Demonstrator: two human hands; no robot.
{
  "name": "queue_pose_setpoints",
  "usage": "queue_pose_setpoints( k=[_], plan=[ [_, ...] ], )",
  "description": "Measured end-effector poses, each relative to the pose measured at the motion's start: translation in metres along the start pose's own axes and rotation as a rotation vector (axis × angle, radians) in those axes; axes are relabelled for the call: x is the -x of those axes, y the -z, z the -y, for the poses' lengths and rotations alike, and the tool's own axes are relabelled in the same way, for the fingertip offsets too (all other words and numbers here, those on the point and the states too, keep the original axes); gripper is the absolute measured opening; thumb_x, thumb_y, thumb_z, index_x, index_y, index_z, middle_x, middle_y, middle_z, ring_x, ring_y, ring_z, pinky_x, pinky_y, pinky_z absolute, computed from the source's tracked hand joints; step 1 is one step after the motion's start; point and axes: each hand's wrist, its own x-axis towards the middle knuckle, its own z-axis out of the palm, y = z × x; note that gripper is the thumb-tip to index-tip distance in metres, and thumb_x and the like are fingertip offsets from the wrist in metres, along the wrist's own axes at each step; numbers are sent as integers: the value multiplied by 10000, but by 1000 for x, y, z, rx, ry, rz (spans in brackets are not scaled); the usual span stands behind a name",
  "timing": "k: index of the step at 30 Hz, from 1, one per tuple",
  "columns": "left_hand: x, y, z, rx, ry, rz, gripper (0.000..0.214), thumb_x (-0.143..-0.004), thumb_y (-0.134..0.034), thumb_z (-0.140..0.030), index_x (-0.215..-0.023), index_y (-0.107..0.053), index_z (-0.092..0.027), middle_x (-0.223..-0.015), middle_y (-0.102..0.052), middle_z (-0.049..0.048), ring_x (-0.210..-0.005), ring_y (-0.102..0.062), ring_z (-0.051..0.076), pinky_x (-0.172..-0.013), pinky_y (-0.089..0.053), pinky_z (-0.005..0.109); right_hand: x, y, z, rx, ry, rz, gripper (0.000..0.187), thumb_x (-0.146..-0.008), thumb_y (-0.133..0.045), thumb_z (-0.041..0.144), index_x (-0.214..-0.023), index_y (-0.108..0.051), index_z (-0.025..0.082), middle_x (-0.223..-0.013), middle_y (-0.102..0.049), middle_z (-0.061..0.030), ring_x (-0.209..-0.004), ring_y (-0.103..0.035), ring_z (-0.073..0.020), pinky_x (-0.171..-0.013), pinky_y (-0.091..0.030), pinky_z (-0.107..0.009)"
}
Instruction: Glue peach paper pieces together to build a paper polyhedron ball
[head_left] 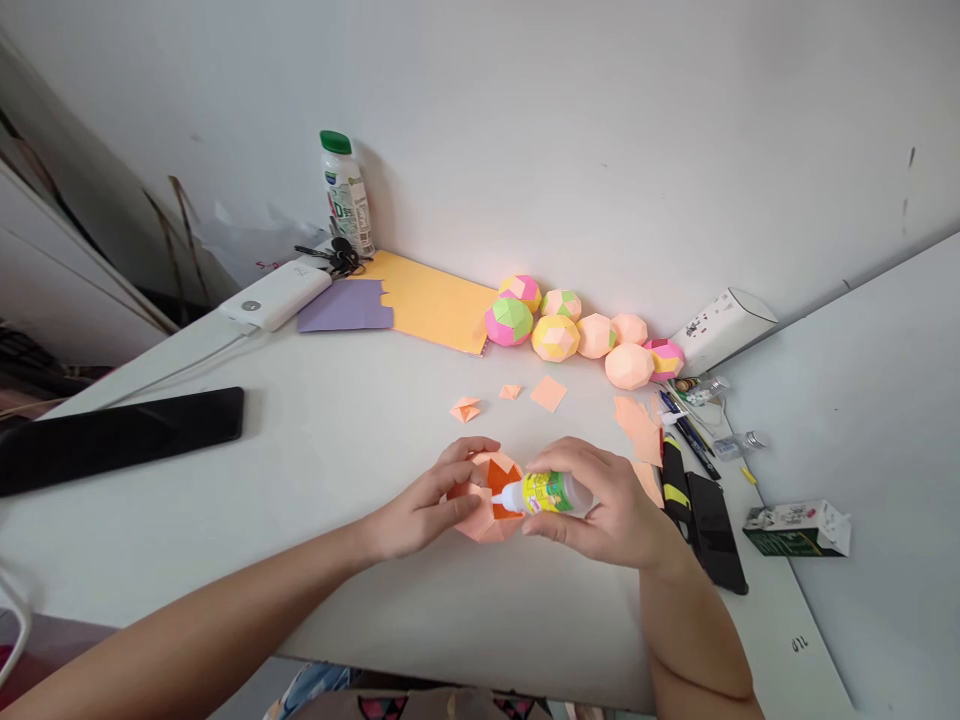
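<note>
My left hand (422,505) cups a partly built peach-coloured paper ball (486,500) with an open top, just above the white table (300,520). My right hand (607,505) grips a small glue bottle (546,493) with a yellow-green label, lying sideways. Its white nozzle points left into the ball's opening. Small folded peach paper pieces (465,408) and a flat peach square (548,393) lie on the table just beyond my hands.
Several finished paper balls (555,337) line the wall. Yellow paper (431,298), purple paper (346,306), a power bank (276,294), keys and a green-capped bottle (345,195) sit back left. A black phone (120,435) lies left. Pens (686,430), a black device (716,530) and a small carton (799,528) lie right.
</note>
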Motion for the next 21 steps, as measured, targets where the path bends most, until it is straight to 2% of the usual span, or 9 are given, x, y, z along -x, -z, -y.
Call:
queue_pose_setpoints(
  k=[7,13,21],
  plan=[
    [-1,0,-3,-1,10,-3,300,-951,-397,-371,-1086,-622,-226,-1392,-342,89,-1281,-393,283,-1055,-394,428,0,-2,-1,-10,10,-51,340,-818,-704,352,-1109,-565,246,-947,-662,-46,-831,-631,-169,-751,-527,-295],
    [0,-1,-1,13,14,-4,297,-950,-399,-367,-1073,-629,-225,-1390,-342,86,-1283,-391,280,-1060,-388,422,0,-1,-1,-18,7,-34,366,-788,-740,329,-1101,-571,242,-920,-665,-36,-806,-627,-159,-745,-525,-282],
    [0,0,-2,-10,8,-6,297,-949,-402,-365,-1091,-621,-224,-1394,-350,91,-1288,-388,291,-1062,-382,434,0,-3,-1,-4,10,-61,340,-814,-708,348,-1106,-567,243,-936,-663,-47,-809,-635,-168,-739,-531,-294]
  ],
)
